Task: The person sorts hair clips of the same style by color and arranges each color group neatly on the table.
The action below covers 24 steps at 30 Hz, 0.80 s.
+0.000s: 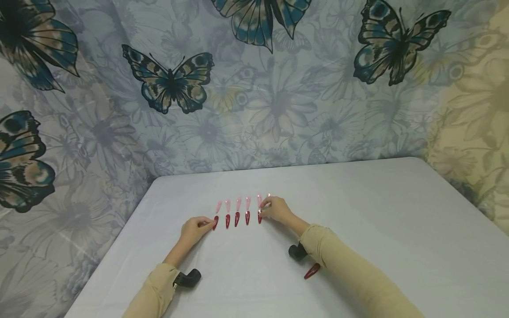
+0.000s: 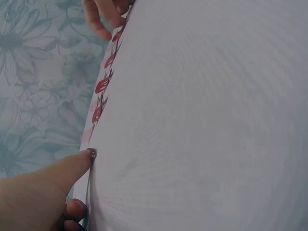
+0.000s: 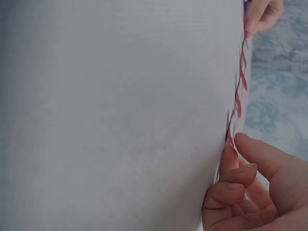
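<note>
Dark red snap hair clips (image 1: pixel 237 219) lie in a row on the white table, with paler pink clips (image 1: pixel 228 205) in a second row behind them. My left hand (image 1: pixel 194 229) pinches the leftmost red hair clip (image 1: pixel 215 222) by its side; in the left wrist view the thumb (image 2: pixel 77 166) lies on its end. At the row's right end, my right hand (image 1: pixel 278 210) holds another red hair clip (image 1: pixel 260 216) between thumb and forefinger. That hand partly covers the rightmost pink clip (image 1: pixel 268 194). In the right wrist view its other fingers are curled.
One more red clip (image 1: pixel 312 271) lies apart on the table (image 1: pixel 246 282), beside the right sleeve. Black wrist cameras (image 1: pixel 188 278) stick out from both sleeves. A butterfly-patterned cloth (image 1: pixel 278 106) hangs behind the table's far edge.
</note>
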Each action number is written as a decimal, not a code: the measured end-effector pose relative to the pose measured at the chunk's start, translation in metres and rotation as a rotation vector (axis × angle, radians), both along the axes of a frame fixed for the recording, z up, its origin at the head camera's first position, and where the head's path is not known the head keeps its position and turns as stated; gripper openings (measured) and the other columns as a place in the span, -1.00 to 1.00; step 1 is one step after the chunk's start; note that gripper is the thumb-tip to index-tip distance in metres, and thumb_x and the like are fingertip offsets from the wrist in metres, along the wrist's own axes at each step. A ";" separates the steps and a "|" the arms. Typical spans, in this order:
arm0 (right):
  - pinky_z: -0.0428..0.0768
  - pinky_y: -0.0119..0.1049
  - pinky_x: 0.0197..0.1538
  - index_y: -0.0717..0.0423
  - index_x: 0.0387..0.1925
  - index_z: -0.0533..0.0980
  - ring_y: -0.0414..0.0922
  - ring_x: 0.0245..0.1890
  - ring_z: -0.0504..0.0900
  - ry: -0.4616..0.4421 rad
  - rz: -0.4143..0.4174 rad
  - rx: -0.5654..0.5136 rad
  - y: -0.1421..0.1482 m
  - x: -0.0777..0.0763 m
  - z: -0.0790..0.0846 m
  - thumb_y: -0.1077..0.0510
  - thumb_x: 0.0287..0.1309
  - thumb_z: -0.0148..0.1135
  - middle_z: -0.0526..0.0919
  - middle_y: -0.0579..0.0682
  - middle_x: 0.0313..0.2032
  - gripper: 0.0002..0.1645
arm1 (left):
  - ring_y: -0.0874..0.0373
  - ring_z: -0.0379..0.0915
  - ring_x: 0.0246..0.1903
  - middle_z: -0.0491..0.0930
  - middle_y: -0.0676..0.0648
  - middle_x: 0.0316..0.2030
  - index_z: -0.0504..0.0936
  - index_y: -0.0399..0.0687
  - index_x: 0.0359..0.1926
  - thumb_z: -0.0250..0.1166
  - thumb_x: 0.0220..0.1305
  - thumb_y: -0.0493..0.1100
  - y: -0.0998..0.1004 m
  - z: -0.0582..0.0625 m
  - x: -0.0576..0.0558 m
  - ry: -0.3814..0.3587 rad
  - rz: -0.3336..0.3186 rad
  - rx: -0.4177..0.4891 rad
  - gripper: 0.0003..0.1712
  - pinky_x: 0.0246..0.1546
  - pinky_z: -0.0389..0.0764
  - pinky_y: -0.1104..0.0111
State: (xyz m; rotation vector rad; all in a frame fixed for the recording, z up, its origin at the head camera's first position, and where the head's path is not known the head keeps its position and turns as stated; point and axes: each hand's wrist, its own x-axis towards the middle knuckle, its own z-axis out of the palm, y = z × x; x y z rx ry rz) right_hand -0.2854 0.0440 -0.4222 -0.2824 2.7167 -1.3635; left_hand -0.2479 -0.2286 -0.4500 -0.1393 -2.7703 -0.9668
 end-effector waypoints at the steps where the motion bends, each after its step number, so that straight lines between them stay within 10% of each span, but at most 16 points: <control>1: 0.37 -0.38 -0.54 0.22 -0.42 0.53 -0.17 -0.61 0.41 -0.004 0.006 -0.003 0.001 0.001 0.001 0.29 -0.16 0.38 0.47 -0.01 -0.52 -0.80 | 0.21 0.11 -0.67 0.23 0.13 -0.79 0.69 -0.09 -0.49 0.35 0.01 -0.11 0.000 0.000 0.000 -0.002 0.001 0.000 -0.86 -0.57 0.15 0.34; 24: 0.43 -0.28 -0.39 0.20 -0.33 0.53 -0.13 -0.46 0.48 0.040 0.144 -0.017 0.038 0.016 0.049 0.19 -0.09 0.35 0.54 -0.07 -0.52 -0.75 | 0.22 0.14 -0.65 0.26 0.12 -0.75 0.68 -0.08 -0.49 0.34 0.02 -0.08 0.001 0.002 0.001 -0.035 0.007 -0.011 -0.84 -0.56 0.17 0.35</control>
